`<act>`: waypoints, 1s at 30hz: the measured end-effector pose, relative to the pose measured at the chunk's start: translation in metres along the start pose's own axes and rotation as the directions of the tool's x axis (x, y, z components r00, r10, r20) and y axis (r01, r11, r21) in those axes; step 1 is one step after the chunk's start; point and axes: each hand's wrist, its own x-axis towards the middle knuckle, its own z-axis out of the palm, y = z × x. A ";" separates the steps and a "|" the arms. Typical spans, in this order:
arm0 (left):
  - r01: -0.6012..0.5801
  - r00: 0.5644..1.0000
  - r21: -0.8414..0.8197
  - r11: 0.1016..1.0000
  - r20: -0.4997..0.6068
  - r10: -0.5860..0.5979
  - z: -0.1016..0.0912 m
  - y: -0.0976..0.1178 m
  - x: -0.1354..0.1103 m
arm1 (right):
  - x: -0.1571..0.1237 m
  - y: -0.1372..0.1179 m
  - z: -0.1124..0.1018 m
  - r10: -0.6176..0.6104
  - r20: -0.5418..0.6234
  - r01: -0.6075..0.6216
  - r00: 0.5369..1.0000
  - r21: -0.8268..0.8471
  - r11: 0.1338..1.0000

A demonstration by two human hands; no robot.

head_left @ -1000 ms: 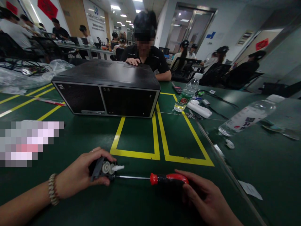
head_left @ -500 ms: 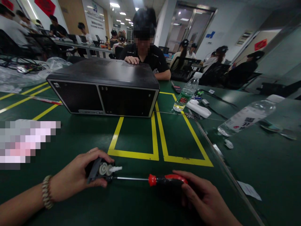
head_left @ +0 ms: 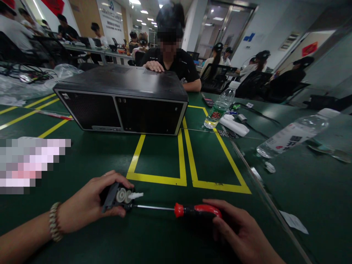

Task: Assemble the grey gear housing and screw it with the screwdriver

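My left hand (head_left: pixel 90 200) is closed around a small dark grey gear housing (head_left: pixel 112 201). Pale round gears show in its open face, and a white plastic shaft (head_left: pixel 136 195) sticks out to the right. A screwdriver (head_left: pixel 198 210) with a red and black handle lies level between my hands, its thin metal blade meeting the lower right corner of the housing. The fingers and thumb of my right hand (head_left: pixel 239 229) are closed on the rear end of the handle. Exactly how the tip sits against the housing is too small to make out.
Beyond my hands stands a large black computer case (head_left: pixel 121 99), with a co-worker's hand (head_left: pixel 154 66) on top. Two plastic bottles, one upright-leaning (head_left: pixel 221 106) and one tilted (head_left: pixel 297 134), are at the right. Yellow tape (head_left: pixel 156 178) marks the green table; clear plastic wrap (head_left: pixel 30 86) lies far left.
The view has shifted slightly. Both hands, the gear housing and the screwdriver keep nearly the same positions relative to each other.
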 end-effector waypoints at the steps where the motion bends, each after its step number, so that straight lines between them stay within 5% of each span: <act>1: -0.005 1.000 0.000 1.000 0.000 0.005 0.000 -0.001 0.000 | 0.000 0.000 0.001 0.007 0.002 -0.007 1.000 0.008 1.000; 15: 0.016 1.000 -0.007 1.000 0.007 -0.016 -0.001 -0.001 0.001 | -0.001 0.006 -0.001 0.037 0.037 -0.038 0.999 0.027 0.999; 21: 0.033 0.999 -0.006 0.999 0.028 -0.033 0.000 -0.003 -0.001 | -0.002 0.006 0.005 0.039 -0.055 -0.036 0.998 0.060 0.998; 30: 0.034 0.999 0.002 0.999 0.035 -0.034 -0.001 -0.002 0.000 | -0.001 0.001 0.001 0.086 0.011 -0.087 0.996 0.074 0.993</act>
